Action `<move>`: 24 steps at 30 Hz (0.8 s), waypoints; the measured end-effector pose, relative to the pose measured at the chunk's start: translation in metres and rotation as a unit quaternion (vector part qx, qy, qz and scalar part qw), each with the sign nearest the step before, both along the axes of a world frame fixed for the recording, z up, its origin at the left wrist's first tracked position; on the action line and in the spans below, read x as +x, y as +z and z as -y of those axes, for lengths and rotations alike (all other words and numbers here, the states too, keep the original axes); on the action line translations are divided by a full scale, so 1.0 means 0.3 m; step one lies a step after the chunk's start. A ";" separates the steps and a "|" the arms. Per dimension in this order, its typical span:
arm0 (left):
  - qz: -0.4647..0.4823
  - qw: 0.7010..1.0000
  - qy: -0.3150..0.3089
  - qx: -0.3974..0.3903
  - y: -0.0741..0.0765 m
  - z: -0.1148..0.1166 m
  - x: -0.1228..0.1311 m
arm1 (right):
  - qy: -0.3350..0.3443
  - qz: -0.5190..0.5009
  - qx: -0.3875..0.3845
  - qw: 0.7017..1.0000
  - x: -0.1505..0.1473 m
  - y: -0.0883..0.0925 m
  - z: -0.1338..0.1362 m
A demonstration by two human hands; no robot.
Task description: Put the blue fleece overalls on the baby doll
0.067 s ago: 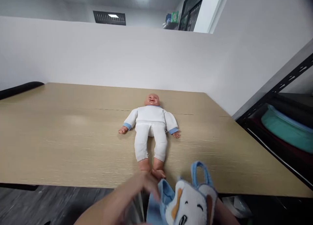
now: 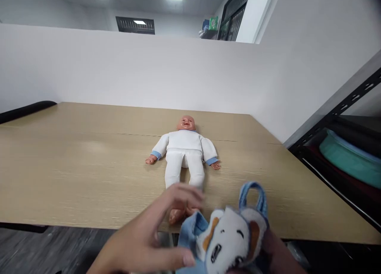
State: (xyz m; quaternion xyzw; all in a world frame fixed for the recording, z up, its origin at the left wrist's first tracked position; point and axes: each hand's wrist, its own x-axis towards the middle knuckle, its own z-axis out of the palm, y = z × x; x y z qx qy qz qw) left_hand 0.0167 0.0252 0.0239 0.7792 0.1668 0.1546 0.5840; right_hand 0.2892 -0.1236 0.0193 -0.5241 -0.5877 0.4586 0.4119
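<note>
Single head view, close above near table (image 2: pixel 74 178) edge, facing forward-down toward wall.

L hand (image 2: pixel 149 238) fwd, fingers (image 2: pixel 186 194) spread, thumb out | R hand (image 2: pixel 275 248) low, mostly hidden

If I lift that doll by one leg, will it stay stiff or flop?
Probably flops: the doll has a soft-looking white cloth body with limbs splayed flat on the table. Its head and feet look like hard plastic, so the head end may swing down. It seems unlikely to roll, lying flat on its back.
</note>
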 end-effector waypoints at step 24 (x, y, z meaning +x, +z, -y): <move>0.131 0.969 -0.062 0.200 0.373 -0.535 0.244 | 0.313 0.054 0.105 0.942 0.283 0.326 -0.747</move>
